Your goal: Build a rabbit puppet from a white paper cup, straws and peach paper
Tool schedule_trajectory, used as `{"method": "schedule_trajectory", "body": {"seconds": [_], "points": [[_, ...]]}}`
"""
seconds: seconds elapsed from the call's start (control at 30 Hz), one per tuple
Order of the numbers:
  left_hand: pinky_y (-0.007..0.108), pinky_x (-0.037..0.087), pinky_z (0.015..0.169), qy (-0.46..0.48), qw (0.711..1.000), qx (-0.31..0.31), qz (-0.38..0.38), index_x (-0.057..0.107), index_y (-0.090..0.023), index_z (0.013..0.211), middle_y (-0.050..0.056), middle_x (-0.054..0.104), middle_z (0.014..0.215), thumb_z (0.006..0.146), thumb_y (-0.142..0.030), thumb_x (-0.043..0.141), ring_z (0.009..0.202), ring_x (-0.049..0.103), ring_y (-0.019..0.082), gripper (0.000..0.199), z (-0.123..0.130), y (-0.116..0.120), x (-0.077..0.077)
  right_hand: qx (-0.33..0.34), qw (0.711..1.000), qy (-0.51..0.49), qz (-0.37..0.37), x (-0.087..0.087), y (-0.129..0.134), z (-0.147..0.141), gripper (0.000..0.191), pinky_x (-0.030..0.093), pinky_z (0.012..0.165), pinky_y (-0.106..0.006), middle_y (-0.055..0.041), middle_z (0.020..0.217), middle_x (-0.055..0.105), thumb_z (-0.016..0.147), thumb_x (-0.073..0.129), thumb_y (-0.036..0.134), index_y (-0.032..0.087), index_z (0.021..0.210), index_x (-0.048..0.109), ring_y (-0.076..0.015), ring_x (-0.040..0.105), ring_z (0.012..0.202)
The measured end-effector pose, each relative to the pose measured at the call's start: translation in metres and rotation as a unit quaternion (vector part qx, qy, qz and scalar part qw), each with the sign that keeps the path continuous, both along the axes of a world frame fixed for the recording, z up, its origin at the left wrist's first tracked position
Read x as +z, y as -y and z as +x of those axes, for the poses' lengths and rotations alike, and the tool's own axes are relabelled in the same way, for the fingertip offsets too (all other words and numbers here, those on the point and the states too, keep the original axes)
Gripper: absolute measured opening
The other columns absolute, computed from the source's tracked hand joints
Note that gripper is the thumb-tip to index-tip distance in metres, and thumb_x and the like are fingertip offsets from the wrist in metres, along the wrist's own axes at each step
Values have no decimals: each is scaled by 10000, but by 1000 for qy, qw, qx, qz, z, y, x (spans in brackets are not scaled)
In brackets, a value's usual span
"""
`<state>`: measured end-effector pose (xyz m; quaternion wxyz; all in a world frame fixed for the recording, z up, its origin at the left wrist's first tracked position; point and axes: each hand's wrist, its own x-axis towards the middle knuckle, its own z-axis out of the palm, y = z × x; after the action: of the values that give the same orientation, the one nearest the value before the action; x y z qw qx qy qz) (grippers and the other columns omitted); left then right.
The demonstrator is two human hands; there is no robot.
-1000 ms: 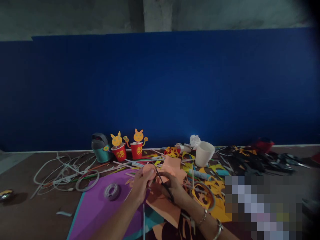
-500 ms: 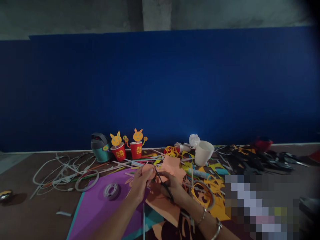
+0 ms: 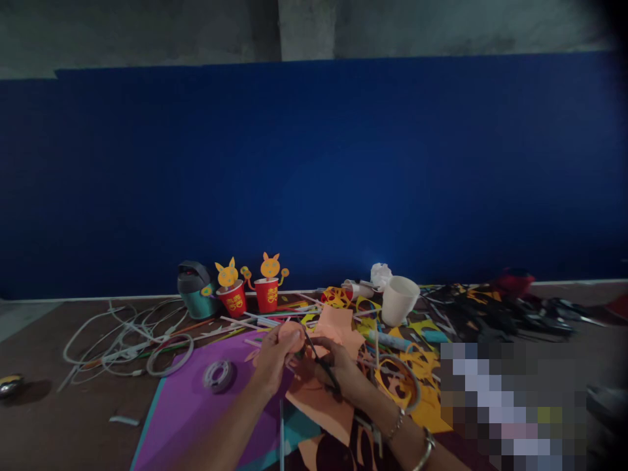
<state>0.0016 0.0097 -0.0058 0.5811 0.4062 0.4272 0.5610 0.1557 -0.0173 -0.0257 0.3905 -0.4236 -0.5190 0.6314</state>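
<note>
Between the thumb and fingers of my left hand (image 3: pixel 271 363) is a small rounded piece of light orange paper (image 3: pixel 289 332). My right hand (image 3: pixel 343 376) is closed around dark scissors (image 3: pixel 321 363), whose blades point up and left at the paper's right edge. Whether the blades are cutting into it, I cannot tell. Under both hands lies a larger light orange paper sheet (image 3: pixel 324 409) with cut edges. A purple sheet (image 3: pixel 196 412) spreads beneath my left forearm, bearing a roll of clear tape (image 3: pixel 218 376).
Two red paper cups (image 3: pixel 267 296) with orange animal faces stand at the back, beside a teal container (image 3: pixel 196 297). A white cup (image 3: pixel 400 301) is back right. Yellow paper scraps (image 3: pixel 426 409) lie right; white cables (image 3: pixel 112 333) coil left. The blue partition (image 3: pixel 314 176) stands behind.
Both hands stay almost in place with the paper and scissors. The rounded paper piece is turned very slightly; the rest looks the same.
</note>
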Motion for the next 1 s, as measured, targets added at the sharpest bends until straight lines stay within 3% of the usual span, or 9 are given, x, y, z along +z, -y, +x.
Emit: {"method": "schedule_trajectory", "body": {"seconds": [0.37, 0.63, 0.8, 1.0], "points": [[150, 176, 346, -19, 999, -29, -12, 661, -130, 721, -69, 495, 470, 621, -343, 759, 342, 280, 6, 255, -6, -4, 0, 6, 998, -62, 15, -3, -1, -3, 494, 184, 326, -160, 138, 366, 419, 639, 627, 230, 145, 1111, 510, -30, 256, 288], [162, 225, 345, -31, 998, -45, -6, 609, -150, 724, -65, 500, 450, 687, -357, 710, 325, 335, 34, 233, -6, -5, -5, 12, 997, -68, 14, -1, 0, -4, 457, 184, 334, -170, 137, 362, 398, 626, 609, 224, 136, 1067, 524, -34, 262, 294], [152, 162, 355, -36, 998, -45, 2, 575, -146, 660, -99, 416, 424, 652, -345, 735, 340, 247, 11, 255, -9, -7, -4, 12, 999, -45, 0, -1, 0, -2, 480, 191, 328, -168, 129, 394, 436, 606, 645, 246, 142, 1061, 532, -25, 253, 298], [171, 224, 354, -44, 998, -51, -2, 590, -157, 721, -74, 480, 397, 696, -378, 688, 318, 356, 52, 243, -10, -6, -8, -1, 1000, 21, 0, 5, 2, -1, 447, 227, 326, -170, 113, 414, 471, 629, 622, 240, 158, 1064, 555, -35, 289, 299]]}}
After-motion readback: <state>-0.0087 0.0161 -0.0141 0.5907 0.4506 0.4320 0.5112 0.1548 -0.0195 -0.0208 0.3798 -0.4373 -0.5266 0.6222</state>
